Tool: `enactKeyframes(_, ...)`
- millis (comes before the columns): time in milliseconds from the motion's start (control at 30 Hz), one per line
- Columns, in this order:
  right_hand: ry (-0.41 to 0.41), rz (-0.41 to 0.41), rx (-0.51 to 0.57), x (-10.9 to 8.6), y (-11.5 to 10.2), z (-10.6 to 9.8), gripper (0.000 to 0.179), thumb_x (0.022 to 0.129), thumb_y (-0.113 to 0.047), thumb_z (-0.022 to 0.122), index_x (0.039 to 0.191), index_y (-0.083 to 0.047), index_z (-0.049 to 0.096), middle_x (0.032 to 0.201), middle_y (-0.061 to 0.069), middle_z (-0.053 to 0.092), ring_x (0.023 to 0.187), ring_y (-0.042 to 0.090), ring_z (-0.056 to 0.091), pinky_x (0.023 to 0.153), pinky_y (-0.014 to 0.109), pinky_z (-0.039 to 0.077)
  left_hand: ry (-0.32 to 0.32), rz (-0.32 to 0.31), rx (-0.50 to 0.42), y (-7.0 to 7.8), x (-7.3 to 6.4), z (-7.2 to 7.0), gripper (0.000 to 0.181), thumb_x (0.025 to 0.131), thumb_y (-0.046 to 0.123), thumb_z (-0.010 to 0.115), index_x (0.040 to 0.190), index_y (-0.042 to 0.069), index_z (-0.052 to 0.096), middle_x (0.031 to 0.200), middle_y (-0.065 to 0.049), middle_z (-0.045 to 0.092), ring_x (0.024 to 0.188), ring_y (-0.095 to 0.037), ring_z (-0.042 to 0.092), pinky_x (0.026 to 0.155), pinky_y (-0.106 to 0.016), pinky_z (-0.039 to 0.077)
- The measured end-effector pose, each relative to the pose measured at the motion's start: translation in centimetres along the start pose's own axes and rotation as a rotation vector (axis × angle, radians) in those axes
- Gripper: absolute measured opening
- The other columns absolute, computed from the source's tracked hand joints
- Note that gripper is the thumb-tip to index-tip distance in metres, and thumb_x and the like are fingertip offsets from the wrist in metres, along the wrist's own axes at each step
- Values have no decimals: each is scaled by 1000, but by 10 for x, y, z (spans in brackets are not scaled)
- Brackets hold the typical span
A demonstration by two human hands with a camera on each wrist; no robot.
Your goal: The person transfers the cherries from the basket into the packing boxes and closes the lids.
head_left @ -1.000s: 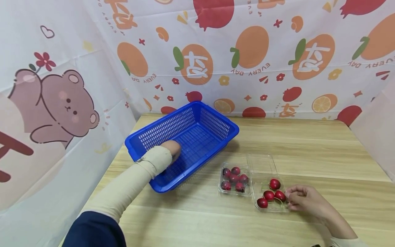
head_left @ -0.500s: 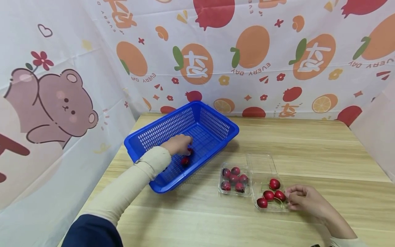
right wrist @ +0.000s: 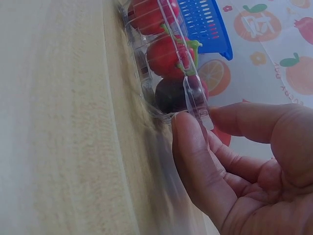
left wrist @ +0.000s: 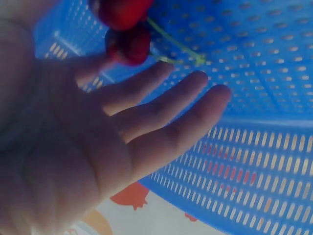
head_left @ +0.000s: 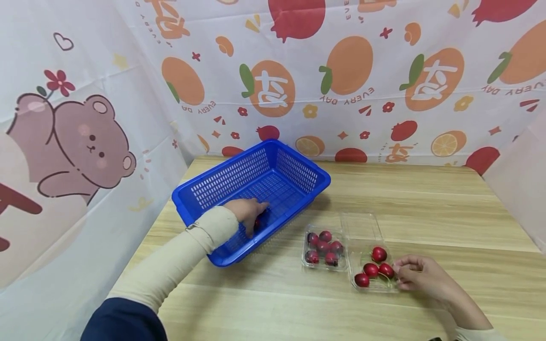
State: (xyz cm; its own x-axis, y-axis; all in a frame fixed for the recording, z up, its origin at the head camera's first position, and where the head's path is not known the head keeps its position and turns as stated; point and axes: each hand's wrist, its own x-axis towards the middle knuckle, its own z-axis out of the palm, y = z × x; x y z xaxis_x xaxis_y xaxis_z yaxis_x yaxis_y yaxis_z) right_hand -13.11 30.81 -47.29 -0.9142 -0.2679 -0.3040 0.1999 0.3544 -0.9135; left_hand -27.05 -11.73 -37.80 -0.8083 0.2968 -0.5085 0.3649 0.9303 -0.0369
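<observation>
My left hand [head_left: 246,209] is down inside the blue plastic basket [head_left: 251,241], its fingers spread and fairly straight. Two dark red cherries [left wrist: 129,46] with green stems lie beside the fingers in the left wrist view; in the head view the hand mostly covers them. On the right, my right hand [head_left: 420,274] pinches the edge of a clear plastic clamshell box [right wrist: 198,105] between thumb and fingers. Its lid [head_left: 361,226] is folded back, and several red cherries [head_left: 371,270] with stems sit in its bottom half.
A second clear box [head_left: 326,266], its lid down over several cherries, stands just left of the open one. All of this is on a wood-grain table [head_left: 448,203]. A fruit-print cloth [head_left: 350,128] hangs behind, and a bear-print cloth [head_left: 141,94] covers the left side.
The left hand came up off the basket floor to the right, uncovering cherries, then lowered again with fingers spread over them. The right hand and the boxes have stayed in place.
</observation>
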Motion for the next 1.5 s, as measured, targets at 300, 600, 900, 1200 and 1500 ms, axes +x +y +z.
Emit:
enactKeyframes(300,0,-4,11,1,0,2,39,96,-10,55,118,21,46,93,13,61,82,19,64,74,30,57,69,24,68,0,17,6,63,65,17,89,119,7,57,113,-14,59,107,-30,57,91,-47,49)
enactKeyframes(600,0,-5,1,0,1,0,40,96,-10,54,119,21,45,94,13,61,82,19,64,73,30,56,172,76,126,2,25,10,21,75,12,79,89,6,64,88,-11,65,84,-28,62,77,-46,53)
enactKeyframes(900,16,2,-6,-2,-1,2,37,95,-8,54,117,21,47,94,13,61,82,19,64,73,30,57,244,108,181,6,26,9,15,81,13,75,92,6,65,91,-14,67,87,-32,64,74,-46,54)
enactKeyframes(1200,18,-11,-2,-3,-1,3,37,95,-8,55,116,22,47,93,13,61,82,19,64,73,30,57,308,110,172,2,30,9,22,71,16,84,82,9,66,84,-8,67,83,-28,64,69,-44,55)
enactKeyframes(1500,16,-11,-13,-3,1,2,37,95,-8,54,117,20,47,93,13,62,81,18,64,72,30,57,347,145,36,-2,22,4,14,74,7,81,78,8,68,76,-3,66,77,-21,64,68,-35,55)
